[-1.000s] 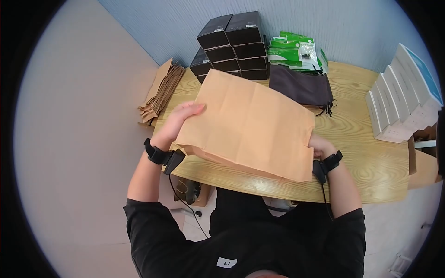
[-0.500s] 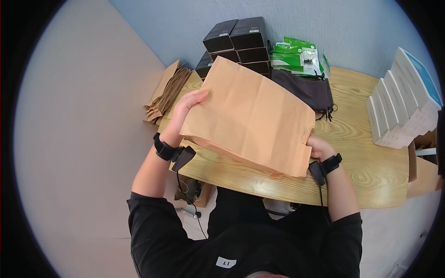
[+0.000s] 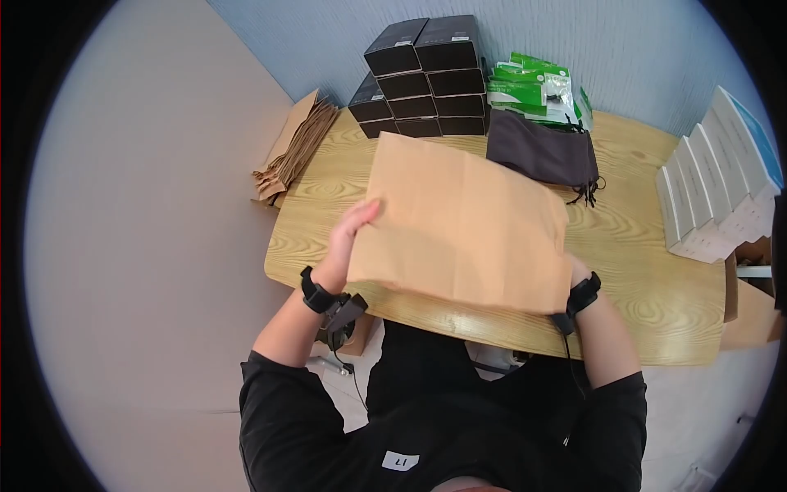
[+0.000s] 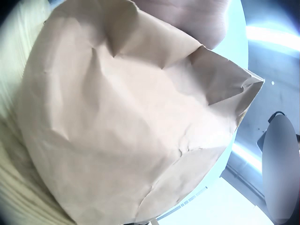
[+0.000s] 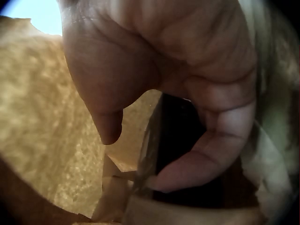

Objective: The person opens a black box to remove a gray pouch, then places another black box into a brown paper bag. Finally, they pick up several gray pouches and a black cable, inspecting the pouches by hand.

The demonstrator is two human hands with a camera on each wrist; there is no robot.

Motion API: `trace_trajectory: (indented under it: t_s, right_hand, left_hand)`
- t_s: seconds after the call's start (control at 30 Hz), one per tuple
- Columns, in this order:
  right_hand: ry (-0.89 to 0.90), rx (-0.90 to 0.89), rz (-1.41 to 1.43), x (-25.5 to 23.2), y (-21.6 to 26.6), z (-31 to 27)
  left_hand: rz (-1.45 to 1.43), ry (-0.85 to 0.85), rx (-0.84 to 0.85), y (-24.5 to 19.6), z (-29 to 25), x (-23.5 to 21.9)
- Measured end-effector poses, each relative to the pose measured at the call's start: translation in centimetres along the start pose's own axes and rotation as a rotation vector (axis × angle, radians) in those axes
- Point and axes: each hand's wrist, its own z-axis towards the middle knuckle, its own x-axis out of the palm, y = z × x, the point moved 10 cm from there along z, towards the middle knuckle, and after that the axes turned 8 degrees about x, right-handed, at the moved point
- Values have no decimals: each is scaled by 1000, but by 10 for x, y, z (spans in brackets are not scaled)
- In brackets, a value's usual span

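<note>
The tan paper bag (image 3: 467, 221) is held above the light wood-grain table (image 3: 316, 209): the left hand (image 3: 352, 234) clasps its left end, thumb on the upper face, fingers hidden, presumably steadying it so the opposite end faces the right hand (image 5: 173, 56). The latter sits inside, thumb and bent fingers apart, beside an indistinct black object (image 5: 178, 133); any grip cannot be determined.

Creased brown paper bag (image 4: 126, 112) filling most of the left wrist view.
The left grip (image 4: 192, 18) shows past its upper edge; wood-grained counter (image 4: 16, 187) at left.
</note>
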Motion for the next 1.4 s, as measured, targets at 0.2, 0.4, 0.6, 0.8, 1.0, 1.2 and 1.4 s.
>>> trace_trajectory:
  t_s: [0.2, 0.4, 0.6, 0.8, 1.0, 1.2, 1.4]
  right_hand:
    - [21, -46, 64, 7, -6, 16]
    - [18, -76, 52, 0, 5, 19]
    - [-60, -19, -51, -30, 42, 11]
    - [-276, -88, -109, -82, 65, -21]
    - [-304, -137, -138, -121, 69, -19]
    - [-286, -50, -182, -101, 64, -23]
    - [-311, -26, -269, -110, 60, -18]
  left_hand:
    - [84, 127, -42, 17, -15, 19]
    - [213, 120, 3, 10, -10, -8]
    - [366, -140, 65, -24, -1, -151]
    - [412, -228, 29, -40, -20, -214]
    - [532, -41, 448, -52, -74, -147]
    - [1149, -482, 387, -24, -95, -158]
    - [1281, -352, 387, 1, -83, -126]
